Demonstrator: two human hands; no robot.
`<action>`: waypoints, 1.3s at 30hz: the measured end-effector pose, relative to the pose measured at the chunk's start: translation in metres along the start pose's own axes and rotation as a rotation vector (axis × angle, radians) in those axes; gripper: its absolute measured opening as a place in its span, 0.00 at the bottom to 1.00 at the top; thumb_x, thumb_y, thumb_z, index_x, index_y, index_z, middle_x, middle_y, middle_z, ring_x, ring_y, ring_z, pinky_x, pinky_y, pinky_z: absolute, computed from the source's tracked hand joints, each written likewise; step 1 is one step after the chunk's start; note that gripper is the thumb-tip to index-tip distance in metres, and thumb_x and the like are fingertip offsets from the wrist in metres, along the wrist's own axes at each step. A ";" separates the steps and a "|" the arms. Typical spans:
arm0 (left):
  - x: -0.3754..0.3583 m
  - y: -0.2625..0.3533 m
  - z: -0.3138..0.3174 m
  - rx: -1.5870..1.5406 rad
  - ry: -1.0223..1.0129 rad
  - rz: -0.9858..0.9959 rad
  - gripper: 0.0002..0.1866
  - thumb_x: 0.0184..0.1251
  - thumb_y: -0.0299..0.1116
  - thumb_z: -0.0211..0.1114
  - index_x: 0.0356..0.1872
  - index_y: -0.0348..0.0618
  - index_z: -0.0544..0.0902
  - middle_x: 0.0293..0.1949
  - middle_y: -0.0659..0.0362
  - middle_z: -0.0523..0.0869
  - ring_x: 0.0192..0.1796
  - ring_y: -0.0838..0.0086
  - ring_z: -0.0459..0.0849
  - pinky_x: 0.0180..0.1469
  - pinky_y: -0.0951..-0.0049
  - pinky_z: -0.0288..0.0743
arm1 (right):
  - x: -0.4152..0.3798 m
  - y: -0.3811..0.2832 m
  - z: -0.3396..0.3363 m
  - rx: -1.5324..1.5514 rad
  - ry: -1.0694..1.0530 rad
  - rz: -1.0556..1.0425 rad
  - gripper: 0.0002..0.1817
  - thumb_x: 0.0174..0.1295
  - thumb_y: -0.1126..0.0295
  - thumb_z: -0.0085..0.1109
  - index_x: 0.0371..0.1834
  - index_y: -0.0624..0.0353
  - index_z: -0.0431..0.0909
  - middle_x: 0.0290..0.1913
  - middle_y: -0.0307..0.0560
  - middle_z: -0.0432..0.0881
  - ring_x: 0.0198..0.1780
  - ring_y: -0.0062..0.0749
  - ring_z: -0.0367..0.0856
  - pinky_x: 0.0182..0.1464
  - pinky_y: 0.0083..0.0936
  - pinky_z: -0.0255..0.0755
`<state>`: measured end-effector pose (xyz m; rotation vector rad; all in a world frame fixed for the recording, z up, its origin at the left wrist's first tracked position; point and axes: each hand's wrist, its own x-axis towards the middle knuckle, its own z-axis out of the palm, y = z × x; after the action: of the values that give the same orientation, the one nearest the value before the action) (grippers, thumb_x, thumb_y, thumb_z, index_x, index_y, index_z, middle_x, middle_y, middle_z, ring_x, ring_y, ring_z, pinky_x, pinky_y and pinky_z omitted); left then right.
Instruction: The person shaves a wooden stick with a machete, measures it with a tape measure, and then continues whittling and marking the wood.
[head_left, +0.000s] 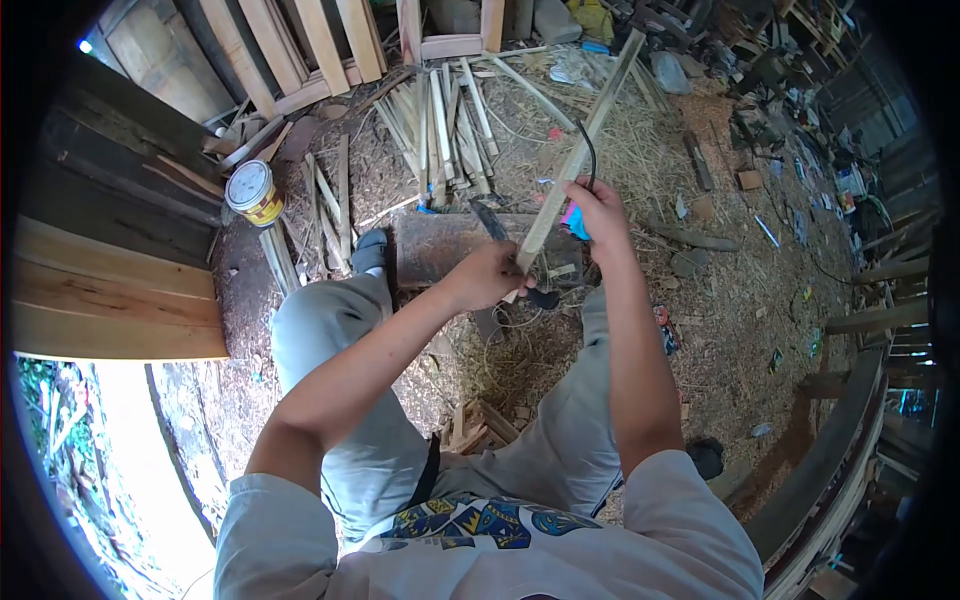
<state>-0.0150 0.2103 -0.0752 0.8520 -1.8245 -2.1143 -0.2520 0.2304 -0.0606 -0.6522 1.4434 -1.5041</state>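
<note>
A long thin wooden strip (588, 140) slants up and away from me, its near end pinched in the fingers of my left hand (487, 277). Farther along the strip, my right hand (606, 218) grips a small blue and pink object (575, 221); a black curved strap or cord (590, 150) rises beside it. I cannot tell what this object is. Below my left hand, a dark blade (488, 219) shows on one side and a black handle (543, 299) on the other, with the middle hidden. Underneath is a low wooden block (430, 245), between my feet.
Several cut strips (445, 125) lie piled beyond the block. A paint bucket (254, 192) stands at left, near stacked planks (115, 305). Wood frames (290, 50) lean at the back. Shavings cover the floor; offcuts (480, 428) lie between my legs.
</note>
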 end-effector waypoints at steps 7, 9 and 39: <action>-0.019 0.052 -0.030 0.661 0.108 -0.066 0.19 0.65 0.40 0.76 0.47 0.34 0.86 0.43 0.50 0.92 0.45 0.65 0.91 0.48 0.64 0.83 | -0.011 -0.004 0.018 -0.202 0.029 -0.109 0.06 0.69 0.68 0.68 0.38 0.59 0.85 0.34 0.30 0.82 0.36 0.15 0.75 0.41 0.20 0.68; -0.016 0.059 -0.055 0.706 0.173 0.043 0.16 0.71 0.37 0.72 0.50 0.35 0.85 0.44 0.51 0.92 0.47 0.69 0.90 0.51 0.65 0.83 | -0.009 0.008 0.023 -0.201 -0.093 -0.170 0.06 0.69 0.69 0.68 0.39 0.59 0.84 0.34 0.31 0.82 0.36 0.15 0.75 0.42 0.20 0.69; 0.005 0.085 -0.102 -0.783 0.623 0.139 0.17 0.85 0.43 0.55 0.59 0.41 0.71 0.47 0.56 0.82 0.48 0.65 0.84 0.55 0.56 0.84 | -0.026 0.004 0.047 0.418 -0.106 0.330 0.14 0.68 0.67 0.64 0.52 0.62 0.77 0.46 0.45 0.84 0.45 0.36 0.84 0.47 0.37 0.80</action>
<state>0.0201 0.1060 -0.0017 0.9590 -0.6449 -1.9104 -0.1990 0.2315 -0.0502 -0.2220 1.0492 -1.4230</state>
